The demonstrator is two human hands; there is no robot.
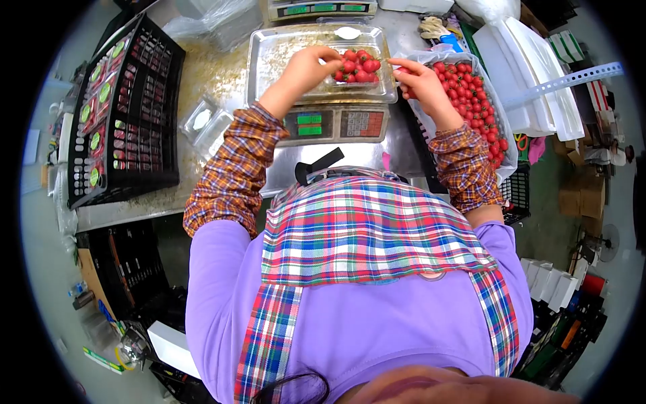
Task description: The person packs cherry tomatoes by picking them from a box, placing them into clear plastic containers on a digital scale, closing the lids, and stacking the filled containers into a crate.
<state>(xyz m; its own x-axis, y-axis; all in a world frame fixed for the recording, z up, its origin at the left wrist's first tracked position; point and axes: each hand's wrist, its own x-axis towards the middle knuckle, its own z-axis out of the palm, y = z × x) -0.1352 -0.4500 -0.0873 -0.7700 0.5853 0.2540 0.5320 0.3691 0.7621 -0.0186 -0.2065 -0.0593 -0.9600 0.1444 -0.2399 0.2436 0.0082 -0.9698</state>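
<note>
A clear plastic box (334, 79) filled with red cherry tomatoes (356, 67) sits on a metal tray (269, 47) on top of a digital scale (316, 124). My left hand (306, 71) is at the box's left edge, thumb and fingers curled together beside the tomatoes; what they pinch is hidden. Just past the box's right side, my right hand (420, 84) has its fingers closed, with a bit of red showing between them that looks like a cherry tomato. A lined crate of loose cherry tomatoes (474, 101) stands under and beside my right wrist.
On the left, a black crate (128, 114) holds stacked packed boxes with green labels. Empty clear boxes (208, 128) lie near my left forearm. Another scale (321, 9) stands at the back. White foam boxes (538, 81) and gloves (434, 28) are to the right.
</note>
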